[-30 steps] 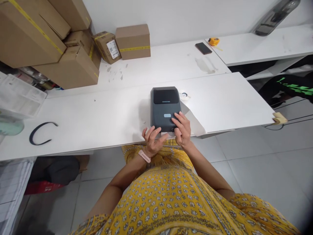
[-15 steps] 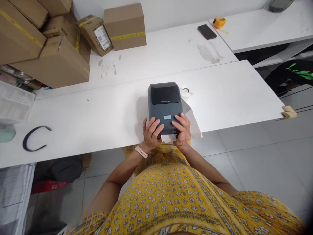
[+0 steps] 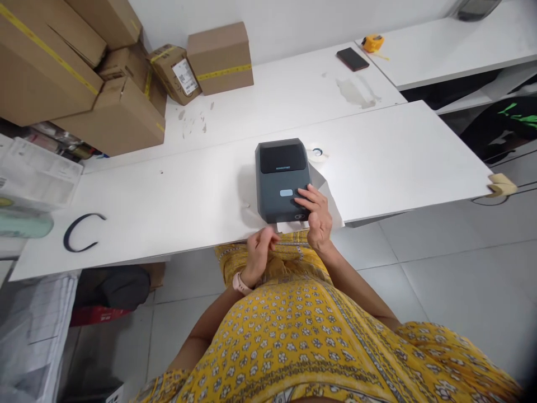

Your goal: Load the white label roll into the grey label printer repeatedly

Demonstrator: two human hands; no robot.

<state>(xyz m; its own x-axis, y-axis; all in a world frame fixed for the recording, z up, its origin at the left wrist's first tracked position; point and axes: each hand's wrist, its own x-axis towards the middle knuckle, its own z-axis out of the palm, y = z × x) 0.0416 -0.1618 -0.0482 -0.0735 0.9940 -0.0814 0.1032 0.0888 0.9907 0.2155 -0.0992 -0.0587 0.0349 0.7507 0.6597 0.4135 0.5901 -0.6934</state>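
Observation:
A dark grey label printer (image 3: 282,179) stands near the front edge of the white table (image 3: 398,157). A white label (image 3: 289,226) sticks out of its front slot. My right hand (image 3: 316,218) rests on the printer's front right corner, fingers stretched over its top. My left hand (image 3: 258,252), with a pink watch on the wrist, hangs just below the table edge, its fingers curled into a pinch beside the label's left end. I cannot tell whether they grip the label.
Cardboard boxes (image 3: 104,101) are stacked at the back left. A black phone (image 3: 352,59) and a yellow tape measure (image 3: 372,42) lie at the back right. A black C-shaped strip (image 3: 81,232) lies left; a small roll (image 3: 318,152) sits beside the printer.
My left hand has come off the printer's front and dropped below the table edge, its fingers now curled. My right hand stays on the printer. The view has shifted slightly.

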